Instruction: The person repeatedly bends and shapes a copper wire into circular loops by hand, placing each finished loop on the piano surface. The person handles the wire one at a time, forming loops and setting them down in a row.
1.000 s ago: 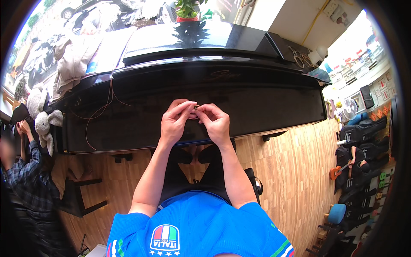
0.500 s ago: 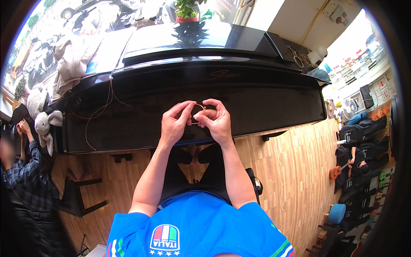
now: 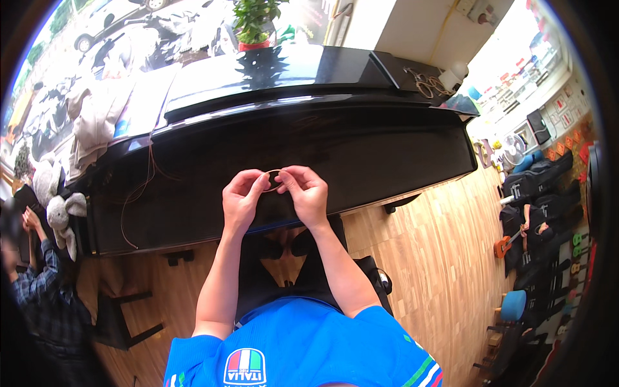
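Observation:
Between my two hands, above the black keyboard lid, is a small ring of thin copper-coloured cord or wire (image 3: 275,170). My left hand (image 3: 240,205) pinches its left side between thumb and fingers. On its right side, my right hand (image 3: 308,198) pinches it in the same way, the fingers curled. Fingertips hide parts of the ring, and I cannot make out how many turns it has. To the left, a loose thin strand (image 3: 124,222) hangs from the top of the black upright piano (image 3: 387,138) down over its front.
Coiled cord loops (image 3: 422,84) lie at the piano's right end. A potted plant (image 3: 253,22) stands on top. Light cloth (image 3: 97,122) and plush rabbits (image 3: 64,213) are at the left, near another person's plaid sleeve (image 3: 48,258). A blue stool (image 3: 513,305) stands right.
The view has shifted. Both hands sit lower and further left in the picture, still pinching the ring, which now shows a flatter outline.

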The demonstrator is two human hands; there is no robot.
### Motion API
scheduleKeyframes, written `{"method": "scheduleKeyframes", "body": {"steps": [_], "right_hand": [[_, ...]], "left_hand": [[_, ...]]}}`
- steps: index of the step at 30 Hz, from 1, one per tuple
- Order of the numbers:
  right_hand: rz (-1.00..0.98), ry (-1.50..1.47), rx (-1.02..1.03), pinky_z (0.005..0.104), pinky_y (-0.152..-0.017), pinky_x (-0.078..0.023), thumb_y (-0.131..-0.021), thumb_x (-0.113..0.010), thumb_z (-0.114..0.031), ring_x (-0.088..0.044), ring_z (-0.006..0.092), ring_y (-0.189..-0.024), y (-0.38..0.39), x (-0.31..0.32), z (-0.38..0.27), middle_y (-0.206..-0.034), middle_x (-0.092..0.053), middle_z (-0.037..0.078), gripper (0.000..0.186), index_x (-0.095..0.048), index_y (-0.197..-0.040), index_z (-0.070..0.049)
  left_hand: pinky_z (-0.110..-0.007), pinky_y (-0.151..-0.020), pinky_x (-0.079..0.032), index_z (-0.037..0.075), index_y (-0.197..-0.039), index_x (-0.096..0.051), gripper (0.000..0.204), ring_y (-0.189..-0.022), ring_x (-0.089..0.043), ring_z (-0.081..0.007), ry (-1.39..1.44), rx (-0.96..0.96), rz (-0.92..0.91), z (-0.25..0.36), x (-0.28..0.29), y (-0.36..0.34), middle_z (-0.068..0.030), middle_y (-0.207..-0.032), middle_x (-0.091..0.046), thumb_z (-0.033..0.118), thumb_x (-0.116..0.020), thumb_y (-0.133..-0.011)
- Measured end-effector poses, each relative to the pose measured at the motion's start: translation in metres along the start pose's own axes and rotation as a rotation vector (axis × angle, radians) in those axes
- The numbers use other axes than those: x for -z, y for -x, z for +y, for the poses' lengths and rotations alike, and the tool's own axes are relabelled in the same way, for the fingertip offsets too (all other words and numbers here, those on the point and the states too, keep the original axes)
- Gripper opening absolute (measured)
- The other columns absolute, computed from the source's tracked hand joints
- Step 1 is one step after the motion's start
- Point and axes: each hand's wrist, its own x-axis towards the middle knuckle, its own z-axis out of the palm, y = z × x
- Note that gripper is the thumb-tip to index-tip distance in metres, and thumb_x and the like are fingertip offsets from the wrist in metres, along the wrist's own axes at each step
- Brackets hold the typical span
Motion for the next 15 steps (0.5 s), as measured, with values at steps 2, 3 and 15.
{"method": "scheduleKeyframes", "body": {"steps": [2,3,15], "right_hand": [[0.064,-0.021,0.005,0.0234,-0.067,-0.055,-0.096,-0.069,-0.013,-0.068,0.0104,-0.07,0.0,-0.001,-0.002,-0.085,-0.072,0.008,0.019,-0.066,-0.107,0.001],[0.079,-0.023,0.006,0.0231,-0.066,-0.054,-0.096,-0.069,-0.014,-0.067,0.0099,-0.069,-0.001,-0.001,0.0,-0.083,-0.071,0.007,0.018,-0.066,-0.106,0.001],[0.162,-0.053,0.017,0.0222,-0.059,-0.051,-0.096,-0.069,-0.012,-0.064,0.0085,-0.062,-0.004,0.003,-0.004,-0.075,-0.067,0.004,0.014,-0.066,-0.099,0.001]], "left_hand": [[-0.024,-0.081,-0.052,-0.002,-0.102,-0.07,0.011,-0.089,-0.064,-0.0105,-0.018,-0.044,-0.021,0.0,-0.001,-0.001,-0.004,-0.096,-0.068,0.007,-0.068,-0.096],[-0.024,-0.081,-0.051,-0.002,-0.101,-0.07,0.011,-0.088,-0.064,-0.0104,-0.043,-0.077,-0.034,0.001,-0.001,-0.002,-0.004,-0.096,-0.068,0.007,-0.067,-0.096],[-0.019,-0.058,-0.034,0.003,-0.135,-0.053,0.036,-0.066,-0.042,-0.0027,0.021,-0.058,0.092,0.002,-0.009,-0.003,0.0047,-0.076,-0.049,0.025,-0.054,-0.106]]}}
